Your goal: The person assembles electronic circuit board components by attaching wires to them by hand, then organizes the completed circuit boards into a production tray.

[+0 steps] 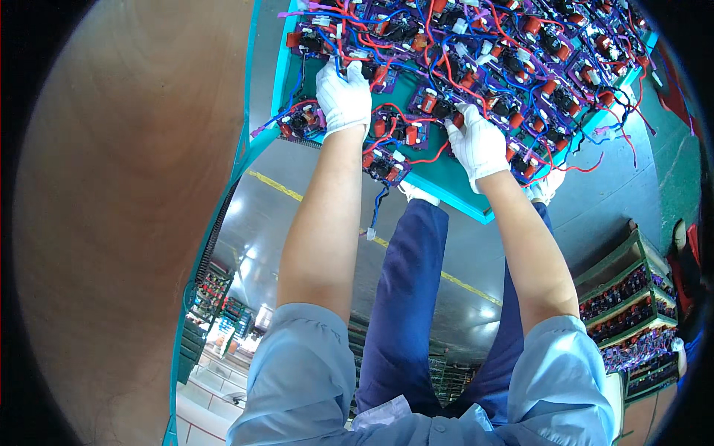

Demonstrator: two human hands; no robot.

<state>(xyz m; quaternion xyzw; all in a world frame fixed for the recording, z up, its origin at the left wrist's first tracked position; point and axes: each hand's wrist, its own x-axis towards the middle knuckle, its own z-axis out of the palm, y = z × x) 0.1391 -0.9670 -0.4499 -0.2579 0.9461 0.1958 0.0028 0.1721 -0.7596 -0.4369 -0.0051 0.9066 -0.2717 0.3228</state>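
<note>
Many purple circuit boards with red and black parts and loose red, blue and black wires crowd a teal tray [446, 184]. My left hand [344, 98], in a white glove, reaches over the tray's left part. Its fingers are closed among wires at a board's edge, and what they grip is hidden. My right hand [477, 143], also gloved, pinches the edge of a circuit board [440, 104] near the tray's middle. One board [386, 165] lies by the near edge between my forearms, its wire and white plug [370, 233] hanging over. Another board [301, 120] sits left of my left hand.
A brown tabletop [126, 223] with a teal edge fills the left side. Shelves [632, 312] loaded with boards stand at the lower right. Below the tray are my legs [407, 297], white shoes [419, 193] and a grey floor with a yellow line [275, 184].
</note>
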